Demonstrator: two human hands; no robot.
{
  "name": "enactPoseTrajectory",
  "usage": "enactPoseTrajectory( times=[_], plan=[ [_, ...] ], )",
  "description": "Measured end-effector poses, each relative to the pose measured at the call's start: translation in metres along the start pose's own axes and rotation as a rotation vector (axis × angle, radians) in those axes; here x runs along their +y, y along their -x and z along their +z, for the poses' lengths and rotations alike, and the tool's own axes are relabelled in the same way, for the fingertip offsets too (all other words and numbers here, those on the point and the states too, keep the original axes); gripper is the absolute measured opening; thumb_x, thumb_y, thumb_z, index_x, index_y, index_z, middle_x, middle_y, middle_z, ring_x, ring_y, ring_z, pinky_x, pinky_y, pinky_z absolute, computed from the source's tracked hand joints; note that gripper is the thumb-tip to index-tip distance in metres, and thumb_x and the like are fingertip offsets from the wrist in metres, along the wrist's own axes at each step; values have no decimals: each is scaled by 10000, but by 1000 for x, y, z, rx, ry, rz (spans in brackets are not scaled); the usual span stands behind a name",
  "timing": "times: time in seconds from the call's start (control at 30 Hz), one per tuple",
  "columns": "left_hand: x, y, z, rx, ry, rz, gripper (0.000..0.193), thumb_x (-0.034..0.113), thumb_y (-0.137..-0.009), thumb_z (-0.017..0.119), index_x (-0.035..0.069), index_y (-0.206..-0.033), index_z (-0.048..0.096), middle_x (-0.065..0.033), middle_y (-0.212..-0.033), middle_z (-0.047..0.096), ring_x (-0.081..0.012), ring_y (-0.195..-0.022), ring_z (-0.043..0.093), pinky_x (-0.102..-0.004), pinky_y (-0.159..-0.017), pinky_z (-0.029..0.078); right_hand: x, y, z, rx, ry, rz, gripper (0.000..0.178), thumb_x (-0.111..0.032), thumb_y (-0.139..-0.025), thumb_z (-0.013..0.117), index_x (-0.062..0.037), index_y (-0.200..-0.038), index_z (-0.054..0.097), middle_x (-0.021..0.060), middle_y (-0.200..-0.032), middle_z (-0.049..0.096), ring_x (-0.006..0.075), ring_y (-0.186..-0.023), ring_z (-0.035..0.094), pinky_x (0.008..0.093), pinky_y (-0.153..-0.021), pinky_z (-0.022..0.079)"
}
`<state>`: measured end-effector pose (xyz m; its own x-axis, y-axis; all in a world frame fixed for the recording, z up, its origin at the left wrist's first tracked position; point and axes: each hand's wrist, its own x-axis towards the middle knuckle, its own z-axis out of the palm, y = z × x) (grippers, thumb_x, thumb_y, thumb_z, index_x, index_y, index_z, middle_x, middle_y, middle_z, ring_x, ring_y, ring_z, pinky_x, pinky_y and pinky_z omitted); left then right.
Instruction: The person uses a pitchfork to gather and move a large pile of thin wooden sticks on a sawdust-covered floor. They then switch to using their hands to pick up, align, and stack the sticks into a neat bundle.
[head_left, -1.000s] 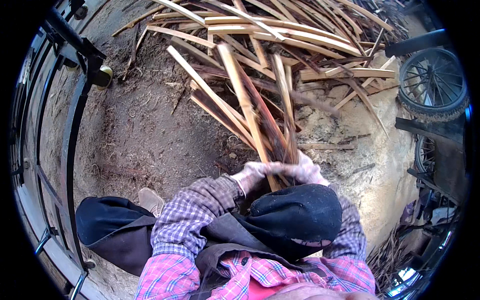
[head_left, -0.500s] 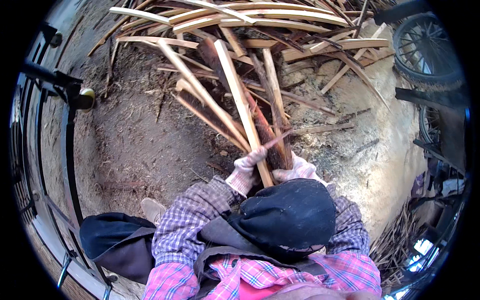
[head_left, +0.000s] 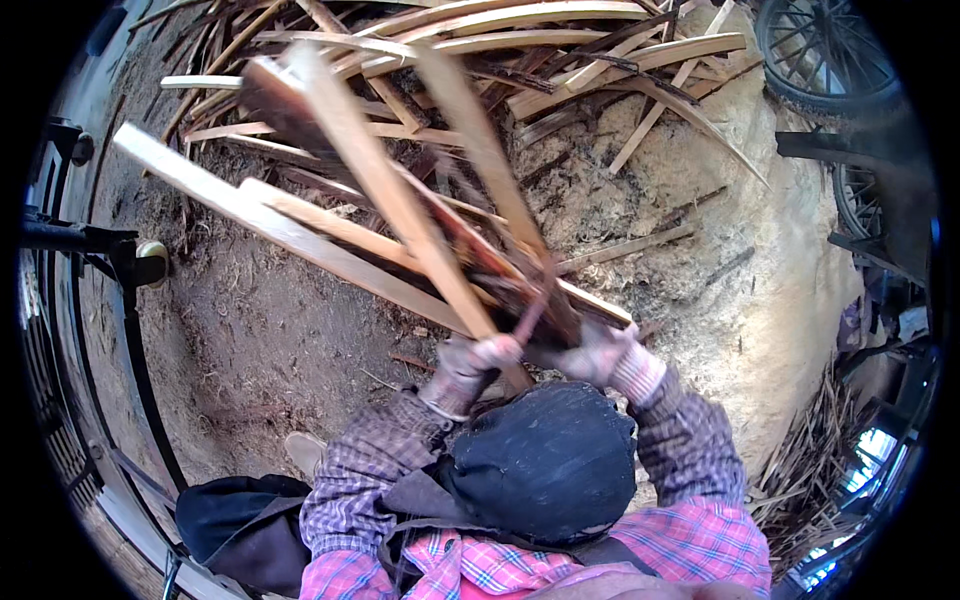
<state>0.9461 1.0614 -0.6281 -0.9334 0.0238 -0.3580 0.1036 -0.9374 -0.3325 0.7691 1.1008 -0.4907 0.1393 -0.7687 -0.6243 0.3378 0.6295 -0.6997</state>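
Long wooden strips (head_left: 400, 225), some pale and sawn, some with dark bark, fan out in a bundle in front of my knees. My left hand (head_left: 468, 368), in a pale knitted glove, is closed at the near end of the bundle, with a thin reddish strip (head_left: 533, 312) running up from its fingers across the wood. On the other side my right hand (head_left: 605, 355), gloved too and slightly blurred, grips the near ends of the bundle. The far ends are smeared by motion. My dark-covered knee (head_left: 545, 460) hides the lowest ends.
A heap of loose wooden strips (head_left: 480, 45) lies at the far side. On the left stands a metal frame (head_left: 130, 340) with bars. A spoked wheel (head_left: 830, 55) is at the far right, and thin sticks (head_left: 815, 470) pile up at the near right. Sawdust covers the ground (head_left: 720, 330).
The bundle has swung to the left, its strips now slanting more toward the far left. Both hands keep hold of it; the right hand has come further into sight beside my knee.
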Motion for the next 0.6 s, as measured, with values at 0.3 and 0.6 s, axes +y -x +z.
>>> enactPoseTrajectory(
  times=[0.3, 0.6],
  plan=[
    [51, -3, 33, 185, -166, 972, 500, 213, -832, 554, 2, -1261, 406, -176, -1212, 495, -314, -1108, 492, -472, -998, 358, -65, -106, 15, -112, 1298, 271, 637, -441, -711, 566, 9, -1148, 451, 193, -1138, 551, 321, -1043, 555, 436, -860, 452],
    [49, 3, 46, 334, -33, 997, 316, 165, -806, 565, 34, -1093, 546, -97, -1045, 595, -242, -956, 580, -427, -933, 430, -157, -33, -44, -337, 952, -61, 612, -375, -713, 672, 24, -1148, 515, 182, -1023, 609, 271, -926, 608, 348, -824, 481]
  ],
)
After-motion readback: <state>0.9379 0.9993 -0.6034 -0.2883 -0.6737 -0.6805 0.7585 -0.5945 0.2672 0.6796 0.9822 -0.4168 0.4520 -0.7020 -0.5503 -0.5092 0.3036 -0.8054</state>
